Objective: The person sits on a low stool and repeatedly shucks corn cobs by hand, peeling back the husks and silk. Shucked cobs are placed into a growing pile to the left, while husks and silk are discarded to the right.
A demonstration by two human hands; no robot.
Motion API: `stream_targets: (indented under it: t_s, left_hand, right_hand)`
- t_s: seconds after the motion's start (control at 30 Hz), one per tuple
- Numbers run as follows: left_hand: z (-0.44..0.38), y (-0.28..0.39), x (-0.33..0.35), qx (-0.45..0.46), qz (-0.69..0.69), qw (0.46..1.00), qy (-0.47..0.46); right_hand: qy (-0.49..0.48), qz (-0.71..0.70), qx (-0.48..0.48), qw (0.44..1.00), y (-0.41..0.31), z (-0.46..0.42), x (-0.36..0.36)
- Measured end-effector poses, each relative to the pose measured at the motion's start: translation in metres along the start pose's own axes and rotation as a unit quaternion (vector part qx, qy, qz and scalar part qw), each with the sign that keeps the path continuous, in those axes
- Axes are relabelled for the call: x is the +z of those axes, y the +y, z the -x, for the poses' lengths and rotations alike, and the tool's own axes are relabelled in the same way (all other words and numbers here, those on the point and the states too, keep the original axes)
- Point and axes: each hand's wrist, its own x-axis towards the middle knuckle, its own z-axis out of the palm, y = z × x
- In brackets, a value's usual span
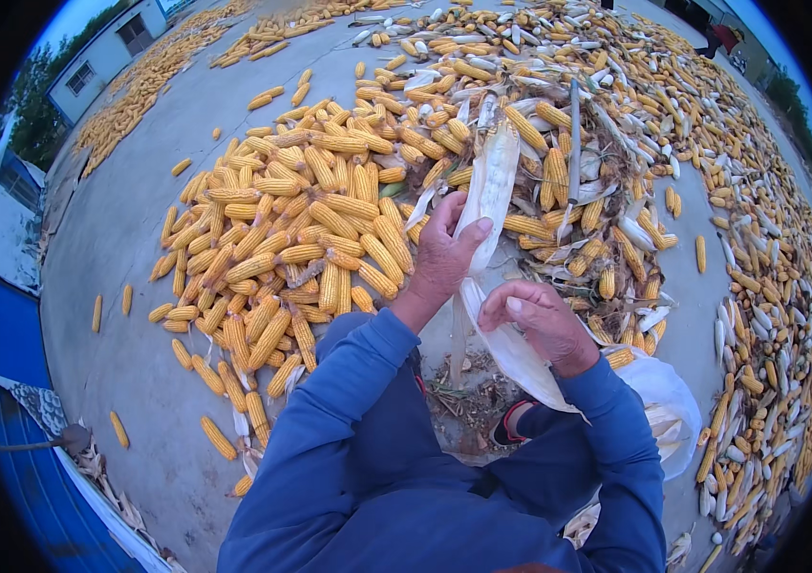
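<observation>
My left hand (447, 247) is closed around an ear of corn in pale husk (493, 183), its wrapped length pointing up and away from me. A long peeled strip of husk (520, 358) hangs from its lower end toward my right forearm. Beside that strip is my right hand (536, 319), fingers curled; whether they grip the strip I cannot tell. Husked yellow corn cobs (284, 215) lie heaped to the left of my hands. On the right, partly husked ears (585, 251) are mixed with dry husks and silk.
A grey rod (574, 143) stands among the ears. A white plastic bag (667, 401) with husks sits by my right forearm. Large corn piles (771, 315) spread along the right. A person (721, 39) bends in the far right distance. A blue metal sheet (19, 430) lies left.
</observation>
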Motion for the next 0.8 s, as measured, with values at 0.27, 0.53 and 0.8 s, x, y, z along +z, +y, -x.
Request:
stream_targets:
  t_s: [0.27,0.53,0.8]
  left_hand:
    - [0.014,0.002,0.013,0.267,-0.336,0.903,-0.012]
    - [0.029,0.011,0.031,0.343,-0.425,0.829,-0.121]
    - [0.029,0.001,0.03,0.109,-0.32,0.935,-0.106]
  right_hand:
    - [0.231,-0.046,-0.063,0.97,0.008,-0.019,-0.026]
    - [0.272,-0.126,-0.094,0.949,0.038,-0.024,-0.045]
    - [0.254,-0.13,-0.147,0.947,0.029,-0.025,-0.045]
